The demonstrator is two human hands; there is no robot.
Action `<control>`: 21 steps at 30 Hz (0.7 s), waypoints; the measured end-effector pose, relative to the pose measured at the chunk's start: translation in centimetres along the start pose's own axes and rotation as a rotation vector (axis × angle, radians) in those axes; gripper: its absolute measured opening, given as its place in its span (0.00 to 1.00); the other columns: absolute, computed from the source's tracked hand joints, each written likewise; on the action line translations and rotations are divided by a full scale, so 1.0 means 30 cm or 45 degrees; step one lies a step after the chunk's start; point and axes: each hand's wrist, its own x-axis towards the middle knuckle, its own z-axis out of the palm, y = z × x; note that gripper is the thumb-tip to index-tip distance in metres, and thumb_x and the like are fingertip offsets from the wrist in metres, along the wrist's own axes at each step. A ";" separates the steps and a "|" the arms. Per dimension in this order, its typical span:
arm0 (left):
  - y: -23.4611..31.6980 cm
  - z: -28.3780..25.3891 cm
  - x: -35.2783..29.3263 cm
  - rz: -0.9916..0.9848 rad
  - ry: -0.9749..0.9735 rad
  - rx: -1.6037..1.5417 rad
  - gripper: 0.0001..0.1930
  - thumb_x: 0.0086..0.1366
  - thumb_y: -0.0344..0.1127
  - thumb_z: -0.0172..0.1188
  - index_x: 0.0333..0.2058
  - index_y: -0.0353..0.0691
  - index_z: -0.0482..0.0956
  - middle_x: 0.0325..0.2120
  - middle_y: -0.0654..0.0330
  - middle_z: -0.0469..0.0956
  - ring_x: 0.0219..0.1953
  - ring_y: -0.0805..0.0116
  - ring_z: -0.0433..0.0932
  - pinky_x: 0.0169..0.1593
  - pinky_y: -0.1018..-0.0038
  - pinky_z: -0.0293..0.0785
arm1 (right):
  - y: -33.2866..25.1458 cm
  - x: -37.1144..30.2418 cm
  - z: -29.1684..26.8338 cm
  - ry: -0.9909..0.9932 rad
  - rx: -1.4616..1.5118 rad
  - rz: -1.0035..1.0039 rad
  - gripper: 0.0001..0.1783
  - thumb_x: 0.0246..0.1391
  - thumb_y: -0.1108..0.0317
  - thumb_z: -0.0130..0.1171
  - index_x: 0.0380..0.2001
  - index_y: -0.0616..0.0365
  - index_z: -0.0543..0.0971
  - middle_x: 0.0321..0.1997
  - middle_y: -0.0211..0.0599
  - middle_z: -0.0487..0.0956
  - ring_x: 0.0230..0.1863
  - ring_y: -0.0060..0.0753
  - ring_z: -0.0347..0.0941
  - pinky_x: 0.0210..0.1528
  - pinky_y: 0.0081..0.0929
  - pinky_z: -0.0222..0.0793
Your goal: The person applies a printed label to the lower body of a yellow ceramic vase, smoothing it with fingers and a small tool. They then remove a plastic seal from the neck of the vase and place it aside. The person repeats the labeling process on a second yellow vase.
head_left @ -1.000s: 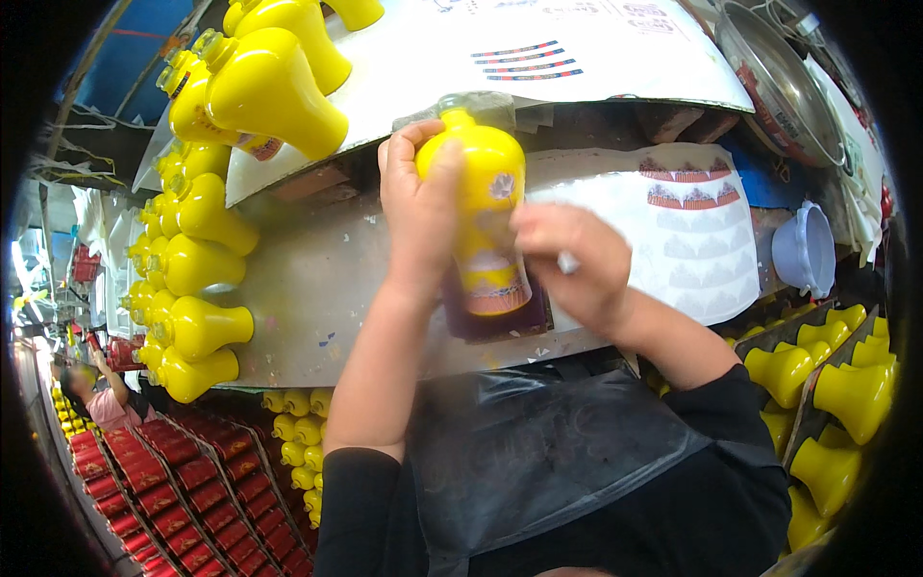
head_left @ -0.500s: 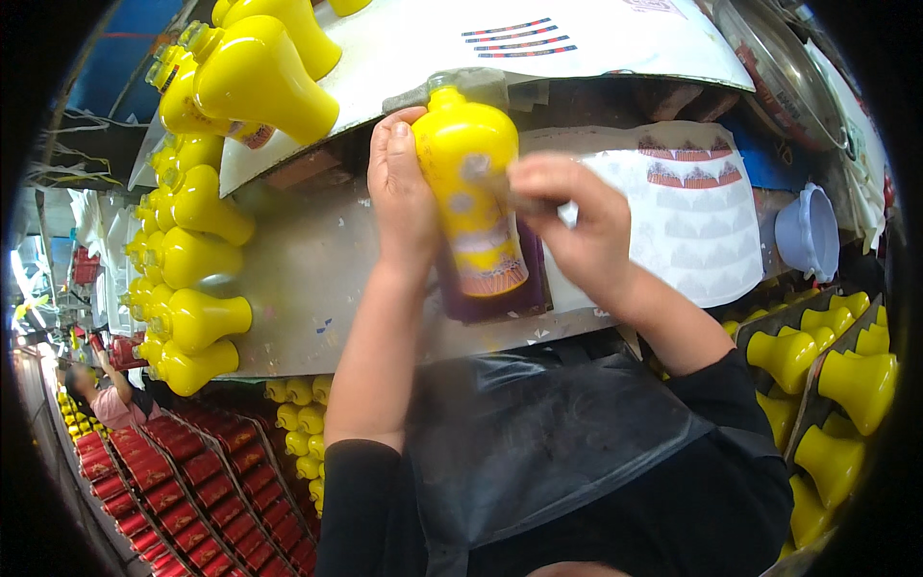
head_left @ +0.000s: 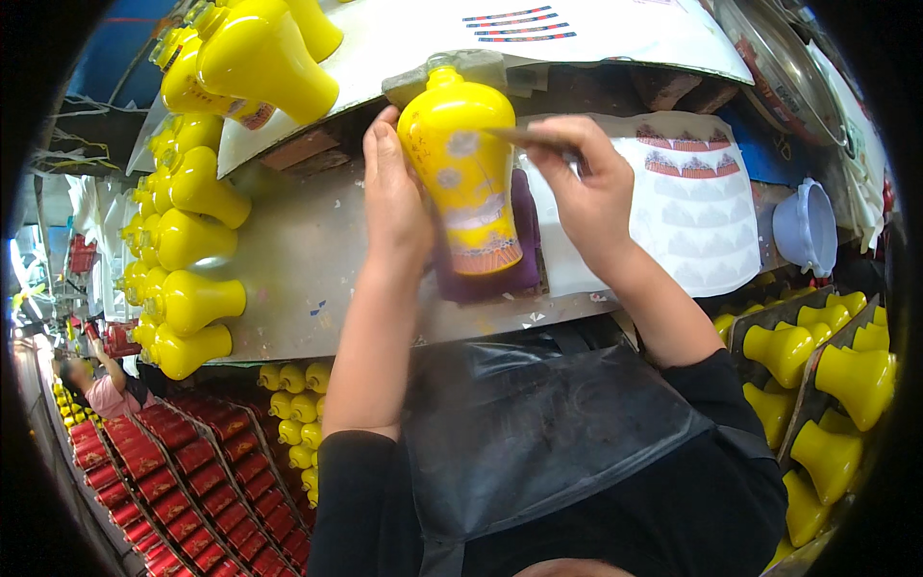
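A glossy yellow bottle (head_left: 457, 113) with pale flower and patterned band decorations lies tilted on a purple pad (head_left: 527, 226). Its glass neck rests by a grey block (head_left: 486, 69). My left hand (head_left: 396, 197) is cupped along the bottle's left side, thumb raised beside it and the other fingers partly hidden behind. In my right hand (head_left: 591, 178), pinched between thumb and fingers, is a thin dark flat tool (head_left: 527, 137). Its tip reaches the bottle's upper right side, near a pale flower; whether it touches cannot be made out.
More yellow bottles (head_left: 197, 236) line the bench's left edge, some on a white board (head_left: 404, 29). A decal sheet (head_left: 702, 226) lies right, by a lavender basin (head_left: 806, 231). Racks of yellow bottles (head_left: 832, 452) stand lower right, red boxes (head_left: 183, 481) lower left. A person (head_left: 113, 389) is far left.
My right hand, blurred over the bottle's right side before, now sits slightly higher with the tool plainly visible. The bottle appears turned a little, showing more of the marks on its left side.
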 end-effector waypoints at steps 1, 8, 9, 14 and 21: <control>0.001 -0.001 -0.019 -0.118 -0.065 -0.145 0.31 0.82 0.58 0.35 0.64 0.37 0.69 0.57 0.51 0.77 0.60 0.59 0.76 0.65 0.59 0.72 | -0.013 -0.027 -0.007 -0.032 -0.034 -0.100 0.12 0.58 0.84 0.65 0.44 0.62 0.83 0.45 0.35 0.82 0.46 0.26 0.78 0.50 0.22 0.76; 0.036 0.004 -0.064 -0.347 -0.258 -0.459 0.35 0.81 0.63 0.32 0.69 0.40 0.64 0.64 0.51 0.72 0.66 0.53 0.70 0.70 0.53 0.65 | -0.034 -0.079 0.030 0.003 0.008 0.167 0.15 0.57 0.74 0.69 0.48 0.59 0.86 0.47 0.45 0.87 0.46 0.35 0.85 0.49 0.28 0.79; 0.040 0.003 -0.067 -0.263 -0.300 -0.420 0.35 0.81 0.63 0.32 0.69 0.40 0.63 0.65 0.51 0.71 0.67 0.53 0.70 0.70 0.53 0.64 | -0.021 -0.047 0.034 0.061 0.027 0.198 0.16 0.59 0.71 0.70 0.50 0.61 0.84 0.49 0.47 0.87 0.48 0.32 0.85 0.50 0.28 0.79; 0.057 -0.036 -0.085 -0.338 -0.021 -0.298 0.36 0.80 0.63 0.32 0.70 0.39 0.60 0.65 0.49 0.70 0.67 0.54 0.68 0.71 0.54 0.63 | -0.031 0.019 0.010 0.099 -0.111 -0.187 0.15 0.59 0.80 0.68 0.49 0.60 0.82 0.47 0.35 0.83 0.45 0.25 0.81 0.47 0.21 0.80; 0.069 -0.014 -0.085 -0.463 -0.282 -0.444 0.40 0.79 0.66 0.31 0.71 0.35 0.58 0.66 0.47 0.67 0.67 0.53 0.66 0.72 0.56 0.61 | -0.102 -0.056 0.020 -0.202 -0.126 -0.325 0.15 0.49 0.88 0.69 0.39 0.60 0.84 0.45 0.37 0.84 0.45 0.28 0.82 0.49 0.27 0.80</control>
